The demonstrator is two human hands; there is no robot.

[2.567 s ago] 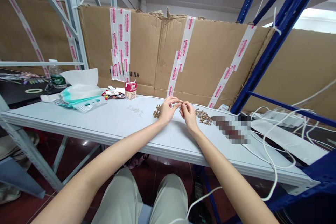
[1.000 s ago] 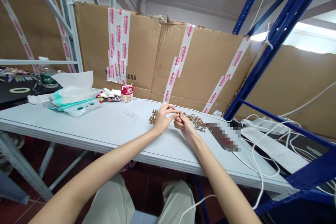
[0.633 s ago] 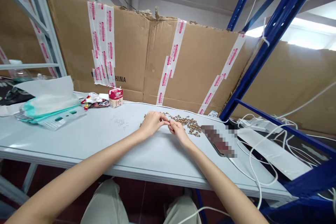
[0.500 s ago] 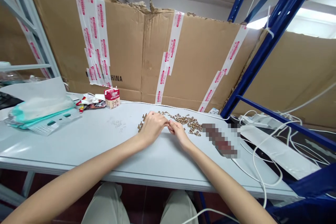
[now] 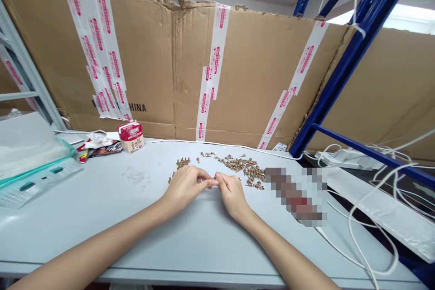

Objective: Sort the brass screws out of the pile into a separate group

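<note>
Head view: both hands have come down from mid-air and now rest on the tabletop, so the fiddly work is braced. The left hand and right hand are curled shut, fingertips pinched together; whatever they nip is too small to see. The scattered brass pieces lie just beyond the right hand.

Pale grey table here, and just beyond the fingers lies a scatter of small gold pieces, trailing off to their right. Left of the fingers sit a few tiny clear bits. Farther left and back are a red-and-white carton, wrappers and a teal-edged packet.
</note>
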